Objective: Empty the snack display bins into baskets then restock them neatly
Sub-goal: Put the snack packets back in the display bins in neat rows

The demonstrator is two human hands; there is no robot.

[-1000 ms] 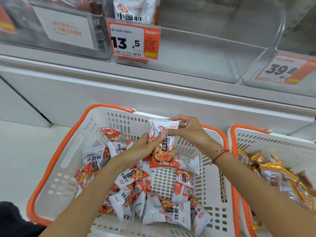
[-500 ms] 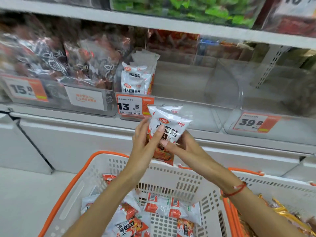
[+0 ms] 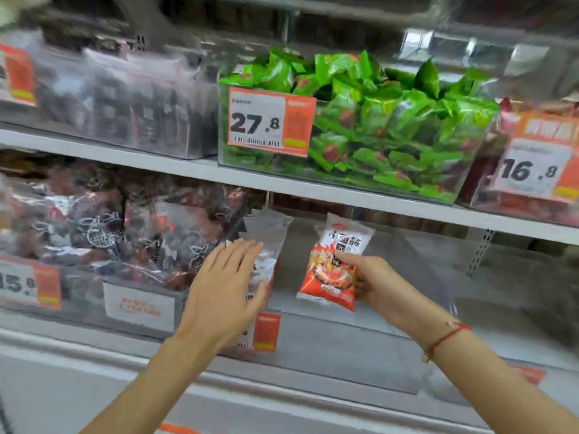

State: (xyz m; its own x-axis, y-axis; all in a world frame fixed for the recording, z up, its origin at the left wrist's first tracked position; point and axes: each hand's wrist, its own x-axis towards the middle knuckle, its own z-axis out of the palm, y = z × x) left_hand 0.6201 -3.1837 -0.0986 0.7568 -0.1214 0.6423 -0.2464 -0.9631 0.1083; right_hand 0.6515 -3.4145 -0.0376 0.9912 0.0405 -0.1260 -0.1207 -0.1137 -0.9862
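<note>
In the clear bin (image 3: 360, 333), right hand (image 3: 380, 288) pinches snack packet (image 3: 333, 270).

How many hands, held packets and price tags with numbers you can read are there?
Hands: 2, the left hand and the right hand
Held packets: 1, the packet in the right hand
Readable price tags: 3, the 27.8 tag, the 16.8 tag and the 15.8 tag
Total: 6

Left hand (image 3: 224, 283) raised, palm forward, fingers straight and together | right hand (image 3: 374, 285) raised, fingers and thumb pinching a snack packet (image 3: 336, 264) | both forearms bare, extended forward
</note>
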